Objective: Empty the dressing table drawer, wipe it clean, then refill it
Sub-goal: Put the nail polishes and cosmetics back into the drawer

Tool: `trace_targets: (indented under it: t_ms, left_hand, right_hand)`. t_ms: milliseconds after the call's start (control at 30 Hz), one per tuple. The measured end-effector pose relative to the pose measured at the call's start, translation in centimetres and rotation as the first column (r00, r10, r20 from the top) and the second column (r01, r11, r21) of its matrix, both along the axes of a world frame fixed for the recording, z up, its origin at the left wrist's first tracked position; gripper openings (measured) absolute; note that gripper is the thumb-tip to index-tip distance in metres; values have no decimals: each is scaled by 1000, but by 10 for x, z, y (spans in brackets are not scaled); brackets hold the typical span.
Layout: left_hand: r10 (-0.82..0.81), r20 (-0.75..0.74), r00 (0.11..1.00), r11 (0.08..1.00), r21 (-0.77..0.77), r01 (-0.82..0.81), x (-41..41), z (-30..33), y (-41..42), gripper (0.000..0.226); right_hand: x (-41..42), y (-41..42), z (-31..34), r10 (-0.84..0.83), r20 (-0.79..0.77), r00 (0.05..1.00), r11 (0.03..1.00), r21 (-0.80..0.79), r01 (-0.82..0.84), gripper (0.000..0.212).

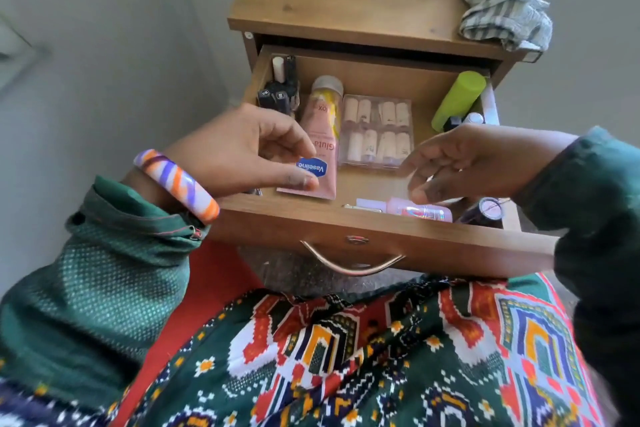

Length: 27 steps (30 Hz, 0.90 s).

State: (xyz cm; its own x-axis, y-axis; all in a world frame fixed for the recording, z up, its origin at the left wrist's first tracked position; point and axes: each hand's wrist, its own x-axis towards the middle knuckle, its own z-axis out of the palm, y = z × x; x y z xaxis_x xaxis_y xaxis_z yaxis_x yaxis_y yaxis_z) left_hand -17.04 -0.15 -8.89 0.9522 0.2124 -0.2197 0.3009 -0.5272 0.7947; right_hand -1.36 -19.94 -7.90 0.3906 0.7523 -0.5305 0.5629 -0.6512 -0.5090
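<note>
Vaseline tube pinched in left hand, seemingly over open drawer.

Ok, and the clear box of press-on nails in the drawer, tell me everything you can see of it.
The clear nail box is a flat, see-through plastic case lying flat on the floor of the open drawer, about mid-drawer. Inside, pale cream false nails sit in two rows. It looks closed. The pink tube lies right beside it on the left; whether they touch is unclear. The right hand hovers at its near right corner, fingers loosely curled; contact cannot be confirmed.
</note>
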Motion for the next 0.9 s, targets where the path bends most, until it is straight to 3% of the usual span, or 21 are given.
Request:
trace_targets:
  t_ms: [100, 233, 367, 567, 900]
  left_hand:
    - [-95, -151, 984, 984, 132, 116, -3, -4, -16, 42]
    - [-189, -243, 951, 945, 218, 244, 4, -9, -36, 39]
    - [-174, -232, 957, 923, 299, 241, 9, -18, -41, 35]
    - [-198, -223, 955, 927, 275, 256, 8, -21, -39, 28]
    - [-219, -177, 959, 925, 274, 262, 13, -20, -32, 29]
  right_hand:
    - [-3, -5, 0, 70, -70, 995, 995, -72, -75, 16]
    - [-13, -3, -1, 129, -82, 988, 982, -129, -139, 27]
    - [-19, 5, 0, 166, -49, 985, 971, -168, -172, 37]
    - [-23, 12, 1, 192, -28, 981, 953, -233, -193, 44]
    - [-26, 8, -4, 188, 58, 980, 978, -104, -181, 36]
